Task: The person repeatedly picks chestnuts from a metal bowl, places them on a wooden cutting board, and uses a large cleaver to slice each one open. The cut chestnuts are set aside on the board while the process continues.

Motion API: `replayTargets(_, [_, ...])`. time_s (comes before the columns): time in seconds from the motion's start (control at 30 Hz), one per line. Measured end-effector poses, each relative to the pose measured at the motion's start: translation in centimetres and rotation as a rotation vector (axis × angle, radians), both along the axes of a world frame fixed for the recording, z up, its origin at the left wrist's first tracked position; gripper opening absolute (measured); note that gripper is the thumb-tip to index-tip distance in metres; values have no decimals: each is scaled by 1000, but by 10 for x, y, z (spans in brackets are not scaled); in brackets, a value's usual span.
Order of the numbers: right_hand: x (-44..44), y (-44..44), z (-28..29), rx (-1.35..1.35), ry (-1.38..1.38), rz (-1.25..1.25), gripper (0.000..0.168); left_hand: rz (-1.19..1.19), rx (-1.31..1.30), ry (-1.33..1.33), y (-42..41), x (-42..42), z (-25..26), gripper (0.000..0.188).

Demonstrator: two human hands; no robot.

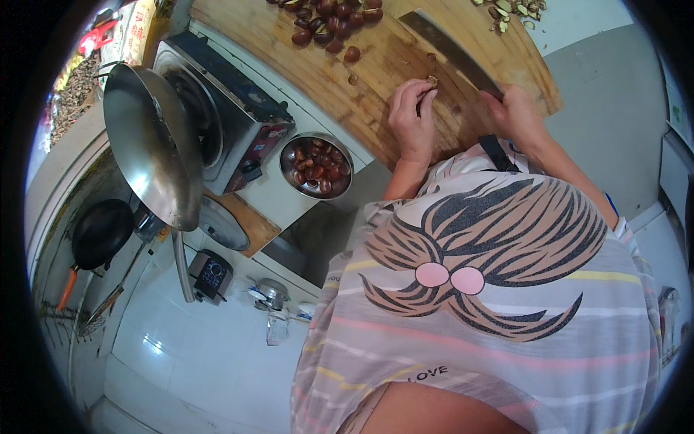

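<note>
On a large wooden cutting board (pixel 303 65), my left hand (pixel 415 111) pinches a small brown piece, apparently a chestnut piece (pixel 432 81), between thumb and fingers. My right hand (pixel 512 111) grips the near end of a cleaver (pixel 452 51); its handle is hidden by the hand. The broad blade points away from me across the board, to the right of my left hand. A heap of brown chestnuts (pixel 336 21) lies at the far side of the board, with small shell crumbs nearer. Cut pale-and-brown pieces (pixel 504 11) lie at the far right.
A metal bowl (pixel 316 165) of chestnuts stands left of the board. Beyond it are a gas stove (pixel 233 103), a large metal wok (pixel 152 146) tilted up on it, and a metal lid (pixel 223 223) on a smaller wooden board (pixel 260 230). A black pan (pixel 103 233) hangs farther left.
</note>
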State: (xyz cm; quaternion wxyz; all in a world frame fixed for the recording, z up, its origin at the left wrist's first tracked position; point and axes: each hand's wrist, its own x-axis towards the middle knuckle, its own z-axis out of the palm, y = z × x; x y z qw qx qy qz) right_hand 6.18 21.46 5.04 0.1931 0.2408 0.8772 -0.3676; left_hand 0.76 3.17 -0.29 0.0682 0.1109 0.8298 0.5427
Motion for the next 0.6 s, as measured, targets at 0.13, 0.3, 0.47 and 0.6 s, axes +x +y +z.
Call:
replayTargets(0.13, [17,21,16,9,37,-35,21,36,65,-41,4,-2,8,14])
replayTargets(0.3, [42,21,19,-7,-34,-87,21,28,96,-105,1,-2,8,13])
replayTargets(0.47, [54,18,15,-86,31,-194,21,81,257,-228,-4,2,2,13])
replayTargets(0.6, [59,23,10,-77,56,-212,21,90,396,-414,-8,1,2,18])
